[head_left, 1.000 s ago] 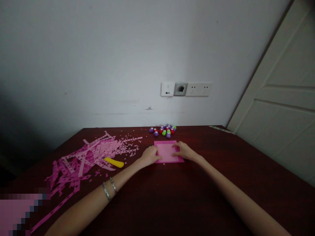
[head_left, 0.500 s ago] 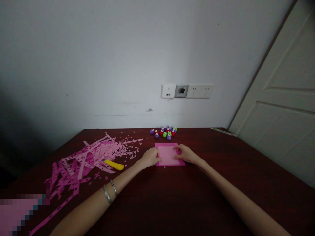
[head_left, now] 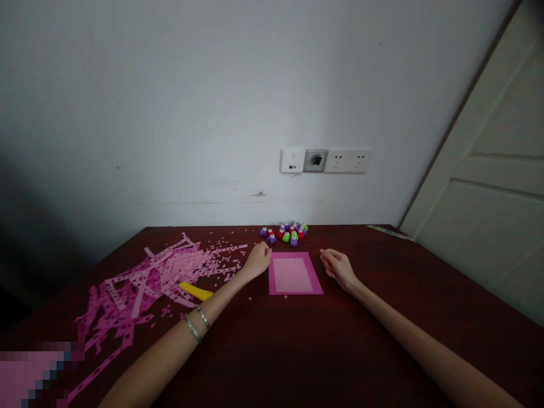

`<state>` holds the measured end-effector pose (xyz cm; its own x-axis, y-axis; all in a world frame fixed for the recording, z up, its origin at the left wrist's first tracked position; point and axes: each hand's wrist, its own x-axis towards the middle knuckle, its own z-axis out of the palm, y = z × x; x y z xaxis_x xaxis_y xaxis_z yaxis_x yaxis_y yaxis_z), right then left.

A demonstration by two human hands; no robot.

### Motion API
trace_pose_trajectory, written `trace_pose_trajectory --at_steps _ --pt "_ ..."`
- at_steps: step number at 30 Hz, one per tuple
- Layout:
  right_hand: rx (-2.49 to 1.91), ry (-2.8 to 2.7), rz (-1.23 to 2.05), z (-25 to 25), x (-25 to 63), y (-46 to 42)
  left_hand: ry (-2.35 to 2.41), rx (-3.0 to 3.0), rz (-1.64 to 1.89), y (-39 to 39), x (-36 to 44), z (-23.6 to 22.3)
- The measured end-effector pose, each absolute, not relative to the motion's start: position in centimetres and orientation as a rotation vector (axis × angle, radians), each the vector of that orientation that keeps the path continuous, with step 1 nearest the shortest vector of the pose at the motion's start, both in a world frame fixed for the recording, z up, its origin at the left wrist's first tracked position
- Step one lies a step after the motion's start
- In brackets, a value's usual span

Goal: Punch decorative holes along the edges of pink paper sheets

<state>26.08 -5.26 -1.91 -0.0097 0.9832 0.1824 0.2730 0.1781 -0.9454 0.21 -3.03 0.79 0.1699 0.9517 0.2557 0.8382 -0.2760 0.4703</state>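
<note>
A light pink sheet (head_left: 293, 276) lies flat on a larger dark pink sheet (head_left: 317, 288), whose border shows all round it. My left hand (head_left: 257, 262) is closed, back of the hand up, at the left edge of the dark sheet; I see nothing in its fingers. Just off the sheet's right side, my right hand (head_left: 339, 268) has its fingers curled together with nothing visible in them. Behind the sheets stand several small purple, red and green pieces (head_left: 286, 237) with white tops, which look like craft punches.
Punched pink paper strips (head_left: 140, 283) are heaped on the left of the dark red table (head_left: 272, 351), with tiny paper bits (head_left: 221, 263) around them. A yellow-handled tool (head_left: 195, 290) lies beside my left forearm. A narrow strip (head_left: 389, 231) rests at the back right. Wall sockets (head_left: 346, 161) are behind.
Both hands have let go of the pink sheets: my left has moved up and slightly left, my right out to the right. The layered sheets stay on the table.
</note>
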Motion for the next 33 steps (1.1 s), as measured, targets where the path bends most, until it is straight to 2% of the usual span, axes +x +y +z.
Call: trace_pose_trajectory --at_steps 3,7,9,17,25,33 --pt "-1.291 -1.542 0.753 -1.6 26.9 -4.5 1.886 2.277 0.745 -1.3 -0.3 0.3" --pt "-1.585 -1.997 0.186 -1.0 28.2 -2.9 1.952 2.33 0.581 -0.3 -0.4 -0.5" --pt "-1.695 -2.121 0.048 -1.0 28.6 -2.1 1.968 2.362 0.524 -0.4 -0.2 -0.9" --pt "-1.771 -2.187 -0.011 -1.8 28.8 -1.5 2.019 2.48 0.528 -1.1 0.0 -1.9" --pt "-1.809 -2.191 -0.028 -1.6 28.8 -1.8 1.766 2.497 0.612 -0.7 -1.7 -2.6" --pt "-1.834 -2.184 -0.025 -1.6 28.8 -1.7 1.707 2.592 0.566 -1.2 -2.1 -2.5"
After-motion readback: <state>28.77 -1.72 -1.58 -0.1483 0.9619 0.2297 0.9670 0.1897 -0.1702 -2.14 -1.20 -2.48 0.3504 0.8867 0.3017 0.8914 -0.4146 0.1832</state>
